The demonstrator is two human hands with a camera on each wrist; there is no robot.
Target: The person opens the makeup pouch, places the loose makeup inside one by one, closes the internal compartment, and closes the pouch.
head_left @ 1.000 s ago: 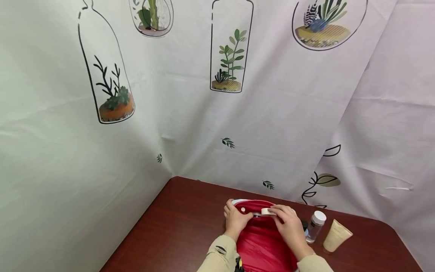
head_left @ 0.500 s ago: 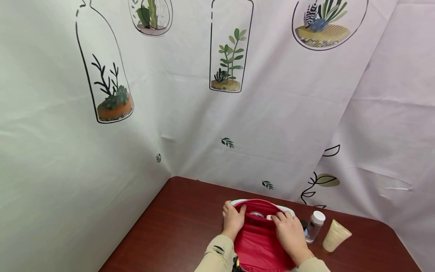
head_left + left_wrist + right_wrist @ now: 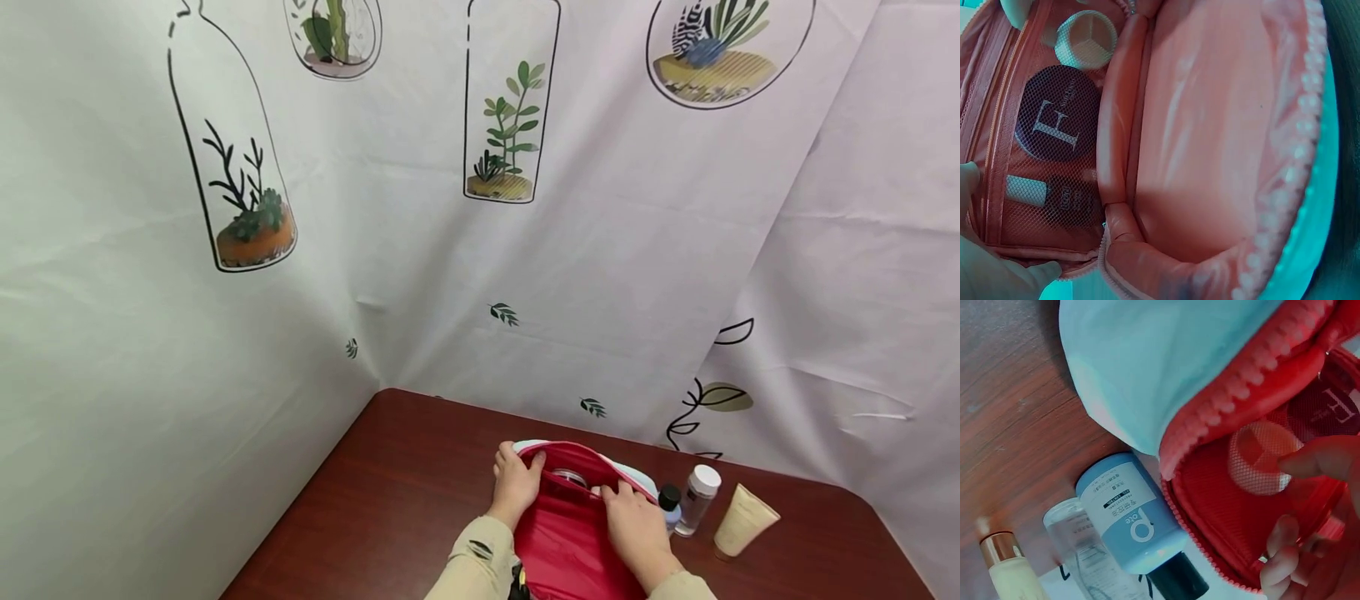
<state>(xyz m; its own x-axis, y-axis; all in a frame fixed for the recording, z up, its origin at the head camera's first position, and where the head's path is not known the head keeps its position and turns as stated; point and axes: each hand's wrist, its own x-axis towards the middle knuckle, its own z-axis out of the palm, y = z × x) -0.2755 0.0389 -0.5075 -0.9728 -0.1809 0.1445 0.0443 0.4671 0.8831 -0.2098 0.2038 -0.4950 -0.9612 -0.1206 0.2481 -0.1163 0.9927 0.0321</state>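
Observation:
A cosmetic bag (image 3: 573, 533) with red lining and a light blue outside lies unzipped. My left hand (image 3: 516, 483) grips the left end of its raised flap, thumb on the inside. At the flap's right end my right hand (image 3: 636, 518) holds the edge, its thumb over the mesh pocket in the right wrist view. Behind that mesh sit a round three-part makeup palette (image 3: 1087, 39), a dark round compact (image 3: 1057, 112) marked F, and a small bottle with a white cap (image 3: 1025, 189). The palette lies right by my right thumb.
Right of the bag stand a blue bottle (image 3: 1132, 506) with a black cap, a clear bottle (image 3: 697, 500) with a white lid, and a cream tube (image 3: 744, 523). The brown table (image 3: 420, 483) ends at a hanging printed cloth (image 3: 420, 250).
The round white palette, earlier in my right fingers above the mesh pocket, has gone down into it. My left thumb has moved left along the pocket, and my right hand has shifted slightly lower.

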